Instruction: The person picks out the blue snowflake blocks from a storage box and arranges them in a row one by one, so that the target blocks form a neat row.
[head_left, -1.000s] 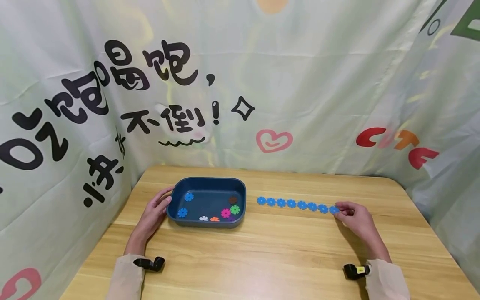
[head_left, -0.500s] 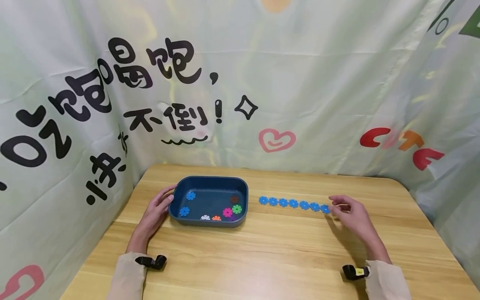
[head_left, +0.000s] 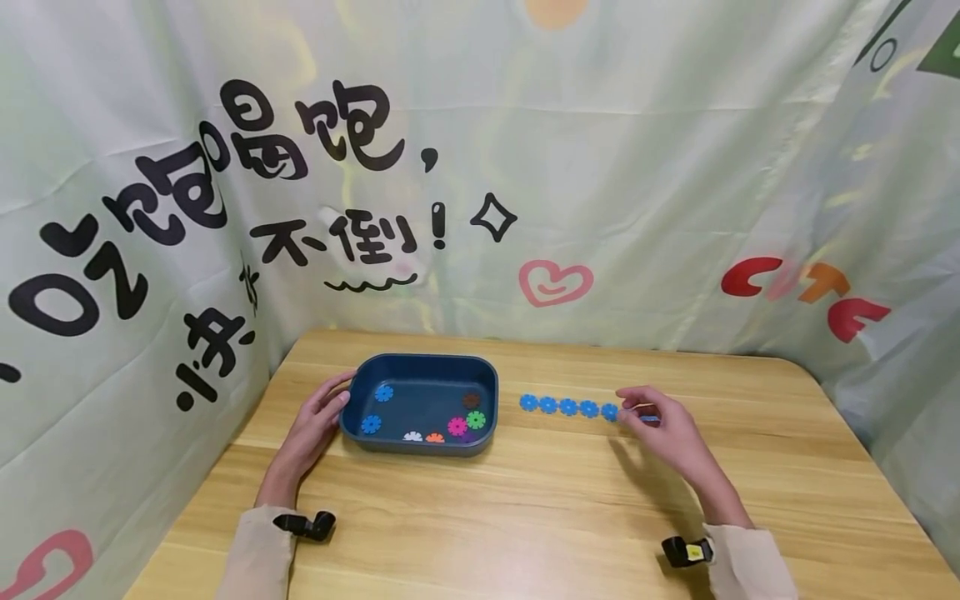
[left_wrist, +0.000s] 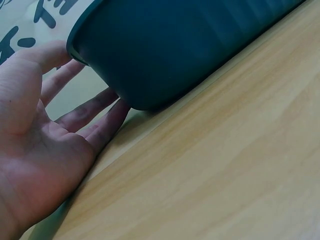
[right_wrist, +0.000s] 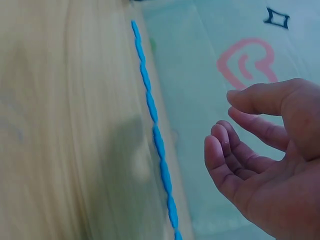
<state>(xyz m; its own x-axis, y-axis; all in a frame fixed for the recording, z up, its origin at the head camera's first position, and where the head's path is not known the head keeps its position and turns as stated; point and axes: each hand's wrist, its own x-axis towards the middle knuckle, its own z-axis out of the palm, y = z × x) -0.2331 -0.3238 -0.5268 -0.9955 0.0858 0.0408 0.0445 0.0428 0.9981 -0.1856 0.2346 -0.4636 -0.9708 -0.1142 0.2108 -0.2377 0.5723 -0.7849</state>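
A row of blue notched discs (head_left: 568, 407), joined edge to edge into a strip, lies flat on the table to the right of a dark blue plastic box (head_left: 420, 408). My right hand (head_left: 667, 425) hovers over the strip's right part and hides some of its discs. In the right wrist view, its fingers are loosely bent with nothing between them, apart from the strip. My left hand (head_left: 315, 425) rests against the box's left end. The left wrist view shows the thumb at the box's rim and the extended fingers (left_wrist: 87, 110) touching its wall.
Inside the box lie loose discs: two blue ones (head_left: 371, 424), plus white, orange, pink (head_left: 457, 427), green, purple and brown ones. The wooden table (head_left: 480, 525) backs onto a printed curtain (head_left: 645, 192). A small black camera sits on each wrist.
My right hand has let go of the strip's right end and moved left over it. The left hand stays at the box. The view has shifted slightly.
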